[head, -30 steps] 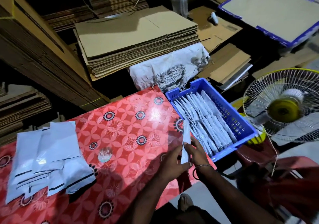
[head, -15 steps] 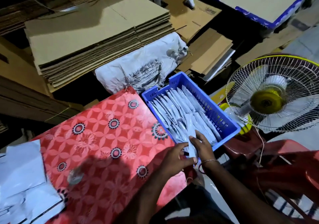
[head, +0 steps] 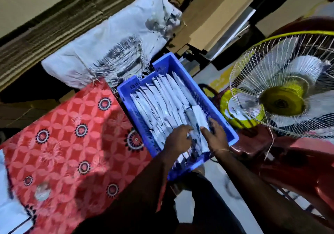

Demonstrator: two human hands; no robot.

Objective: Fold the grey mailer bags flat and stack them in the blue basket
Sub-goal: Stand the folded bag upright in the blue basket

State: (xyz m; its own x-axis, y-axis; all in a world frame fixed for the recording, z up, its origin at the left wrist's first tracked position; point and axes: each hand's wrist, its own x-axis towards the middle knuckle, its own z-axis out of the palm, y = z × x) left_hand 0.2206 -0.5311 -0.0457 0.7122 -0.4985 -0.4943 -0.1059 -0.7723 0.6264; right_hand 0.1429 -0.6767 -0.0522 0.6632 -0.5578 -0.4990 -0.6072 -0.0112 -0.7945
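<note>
The blue basket (head: 213, 107) sits at the right end of the red flowered table (head: 68, 143), filled with several folded grey mailer bags (head: 159, 100) standing on edge in a row. Both my hands are inside the basket at its near end. My left hand (head: 178, 138) and my right hand (head: 215, 136) hold one folded grey mailer bag (head: 196, 120) between them, down among the right side of the row. My fingers curl round its lower end. Unfolded mailer bags (head: 9, 214) show at the lower left edge.
A running fan (head: 283, 89) in a white wire cage stands just right of the basket. A white woven sack (head: 115, 40) lies behind the basket. Stacks of flat cardboard (head: 45, 22) fill the back. A red plastic chair (head: 298, 170) is at the right.
Both hands carried the folded bag from the table's edge forward into the basket and lowered it into the row. The camera swung right and closer, so the loose bags slid almost out of view.
</note>
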